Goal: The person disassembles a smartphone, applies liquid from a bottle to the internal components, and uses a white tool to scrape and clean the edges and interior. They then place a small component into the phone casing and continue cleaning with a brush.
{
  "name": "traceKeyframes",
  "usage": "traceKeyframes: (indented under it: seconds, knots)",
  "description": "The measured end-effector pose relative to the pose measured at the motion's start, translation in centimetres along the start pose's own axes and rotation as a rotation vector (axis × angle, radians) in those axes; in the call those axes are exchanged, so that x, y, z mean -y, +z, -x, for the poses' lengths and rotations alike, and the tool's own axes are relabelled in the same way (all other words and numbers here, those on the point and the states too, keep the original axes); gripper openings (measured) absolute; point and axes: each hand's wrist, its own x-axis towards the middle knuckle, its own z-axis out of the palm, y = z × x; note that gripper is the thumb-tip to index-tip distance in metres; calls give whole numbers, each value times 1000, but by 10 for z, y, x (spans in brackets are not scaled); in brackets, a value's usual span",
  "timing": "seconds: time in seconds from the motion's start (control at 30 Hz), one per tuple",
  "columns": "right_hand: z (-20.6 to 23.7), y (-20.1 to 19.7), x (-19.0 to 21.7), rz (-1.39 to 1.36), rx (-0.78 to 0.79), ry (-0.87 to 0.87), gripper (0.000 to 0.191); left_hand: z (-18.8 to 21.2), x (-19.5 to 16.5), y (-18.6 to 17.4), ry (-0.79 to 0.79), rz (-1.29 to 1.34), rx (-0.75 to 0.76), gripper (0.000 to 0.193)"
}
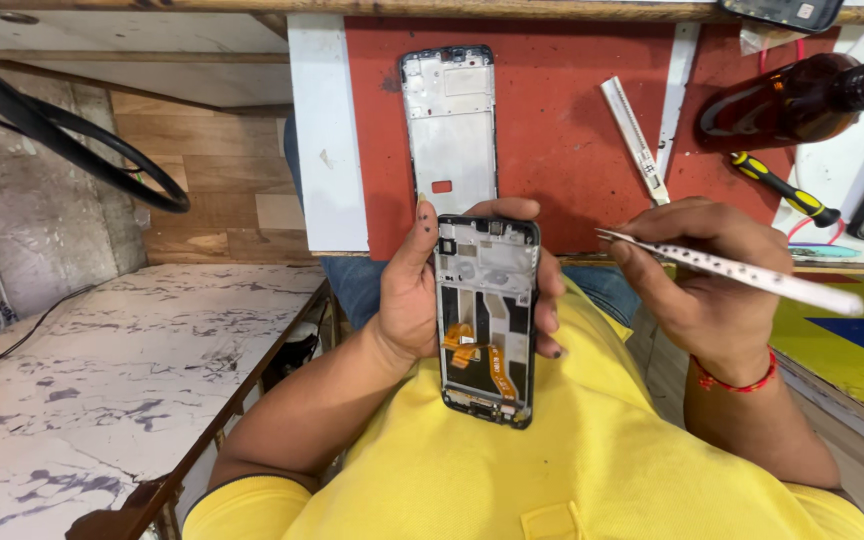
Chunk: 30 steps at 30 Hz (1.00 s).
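Gripping one opened phone frame (486, 318) with orange flex cables, the left hand (414, 290) holds it above the lap, just off the red mat (562, 120), while the right hand (707, 275) pinches one white strip (742, 272). A second, bare frame (449, 125) lies on the mat beside another strip (635, 138), one screwdriver (784, 188) and one brown bottle (802, 95). A dark device (782, 12) is cut off at the top edge.

Left hand (414, 290) gripping an opened black phone frame with orange flex cables (486, 318); right hand (697, 275) pinching white-handled metal tweezers (732, 270) beside it; above the frame, a bare silver phone chassis (450, 125) on the red work mat (562, 130)
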Motion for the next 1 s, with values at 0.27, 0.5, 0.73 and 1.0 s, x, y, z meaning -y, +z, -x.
traceKeyframes:
  seconds: [0.27,0.5,0.73,1.0]
  knots:
    - [-4,4,-10,-218,-14,-183,12,-5,17,19,58,-175,-327,70]
    - [-5,17,-18,-145,54,-95,12,-2,26,32,65,-174,-398,69]
    - [-5,23,-19,-241,67,-9,14,-6,24,32,23,-111,-399,70]
    - [-6,15,-21,-168,115,-128,10,-6,21,30,14,-122,-397,69]
